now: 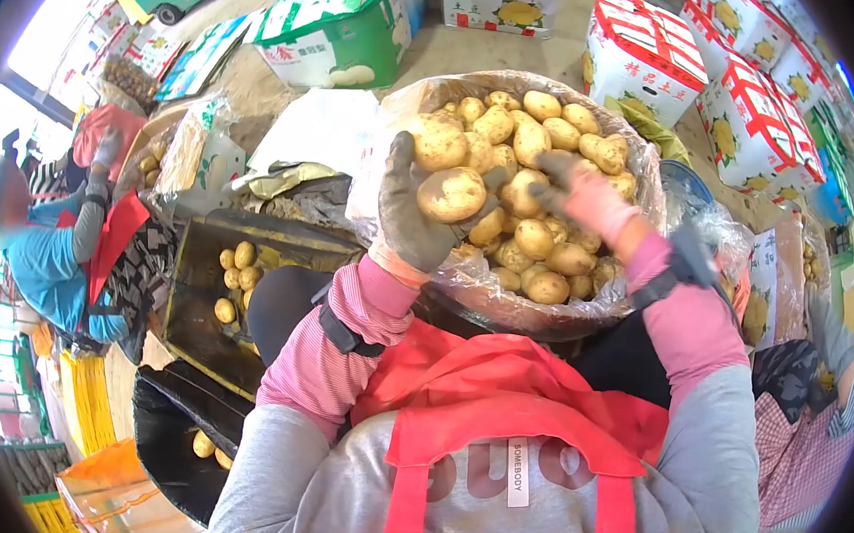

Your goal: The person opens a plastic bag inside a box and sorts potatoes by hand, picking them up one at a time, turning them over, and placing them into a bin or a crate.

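A round, plastic-lined container (542, 319) full of yellow potatoes (534, 238) stands in front of me. My left hand (416, 206), in a dirty grey and pink glove, holds a large potato (452, 194) at the container's left side. Another potato (440, 143) lies just above it, close to the fingertips. Over the right part of the heap is my right hand (586, 193), gloved in pink with dark fingertips. It is blurred, its fingers spread over the potatoes, and nothing shows in its grasp.
Black crates (202, 290) with a few potatoes stand at the left. Potato cartons (644, 59) and a green box (339, 38) are beyond the container. A co-worker in blue (56, 265) is at far left; another person's arm (828, 339) shows at far right.
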A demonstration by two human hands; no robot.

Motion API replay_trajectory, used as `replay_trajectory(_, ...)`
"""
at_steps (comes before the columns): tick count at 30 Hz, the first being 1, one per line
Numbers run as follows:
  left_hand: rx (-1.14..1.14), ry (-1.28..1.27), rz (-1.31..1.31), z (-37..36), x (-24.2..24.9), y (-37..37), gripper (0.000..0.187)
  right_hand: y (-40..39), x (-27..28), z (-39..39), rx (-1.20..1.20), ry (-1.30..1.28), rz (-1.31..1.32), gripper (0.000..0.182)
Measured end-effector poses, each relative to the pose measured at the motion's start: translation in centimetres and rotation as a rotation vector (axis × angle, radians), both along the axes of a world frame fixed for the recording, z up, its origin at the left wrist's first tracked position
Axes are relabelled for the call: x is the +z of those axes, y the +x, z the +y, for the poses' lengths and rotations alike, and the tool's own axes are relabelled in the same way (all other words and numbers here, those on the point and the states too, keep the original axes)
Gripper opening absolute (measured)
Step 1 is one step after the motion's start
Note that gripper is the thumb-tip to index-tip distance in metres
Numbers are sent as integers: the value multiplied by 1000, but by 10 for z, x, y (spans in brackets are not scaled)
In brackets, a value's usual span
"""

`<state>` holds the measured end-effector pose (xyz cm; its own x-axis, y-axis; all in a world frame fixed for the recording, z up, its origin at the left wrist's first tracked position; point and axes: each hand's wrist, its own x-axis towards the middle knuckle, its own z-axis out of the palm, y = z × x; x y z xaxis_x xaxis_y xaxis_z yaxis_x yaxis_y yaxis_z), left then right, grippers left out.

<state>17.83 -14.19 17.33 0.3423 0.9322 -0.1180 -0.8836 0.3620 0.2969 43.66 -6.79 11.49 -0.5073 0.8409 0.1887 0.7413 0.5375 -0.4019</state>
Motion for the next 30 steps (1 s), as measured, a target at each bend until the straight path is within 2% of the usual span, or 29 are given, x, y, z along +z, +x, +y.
replay_trajectory(2,20,-48,-84,1,1,2,70,-36,12,-31,-40,-394,-112,64)
replay_trajectory(3,39,-58,-107,3,-3,-2,70,-41,9,-36,-48,-390,-105,64)
replay_trajectory(4,64,-70,-133,2,1,-3,70,-46,5,-40,-6,-229,-288,66)
replay_trajectory(5,105,-61,-44,0,4,-2,67,-49,2,-42,43,-67,-471,69)
replay_trajectory(6,112,-67,-44,-2,7,-2,67,-48,0,-43,52,-71,-471,69)
replay_trajectory(8,129,-43,-38,-2,9,-4,66,-50,7,-44,42,270,-540,67)
replay_trajectory(9,135,-43,-41,-1,8,-4,66,-50,-6,-35,153,294,-427,61)
replay_trajectory(10,130,-51,-31,-1,7,-3,66,-56,-3,-34,160,295,-428,61)
replay_trajectory(12,129,-57,-13,0,3,-5,66,-75,11,-33,190,-133,-549,70)
replay_trajectory(13,91,-46,-5,2,-1,-8,66,-77,18,-33,173,-141,-417,65)
replay_trajectory(14,52,-34,2,4,-6,-11,65,-78,17,-30,173,-137,-408,65)
replay_trajectory(16,82,-1,41,6,-9,-12,65,-75,15,-14,6,-9,-20,44)
replay_trajectory(17,113,8,81,5,-6,-10,64,-72,38,-5,-200,-198,395,47)
replay_trajectory(18,146,17,116,2,-3,-9,64,-66,61,-6,26,-432,882,51)
replay_trajectory(19,54,33,6,-2,1,-10,64,-64,79,-11,120,-465,960,52)
replay_trajectory(20,58,35,0,-2,4,-8,64,-63,87,-17,213,-499,1037,54)
replay_trajectory(21,24,52,-66,-3,5,-3,64,-67,86,-22,218,-500,1030,54)
replay_trajectory(23,-10,22,-209,-9,15,9,64,-81,82,-37,280,61,675,59)
replay_trajectory(24,1,30,-206,-11,16,12,64,-85,84,-44,293,64,678,59)
replay_trajectory(26,-15,208,-281,-15,19,10,65,-94,96,-57,192,-155,884,64)
replay_trajectory(27,-48,171,-275,-11,22,6,68,-92,109,-63,58,-280,782,69)
replay_trajectory(28,-15,194,-264,-14,31,6,68,-91,137,-79,165,-630,1069,70)
replay_trajectory(30,37,223,-207,-27,53,5,68,-91,119,-69,339,-309,1176,71)
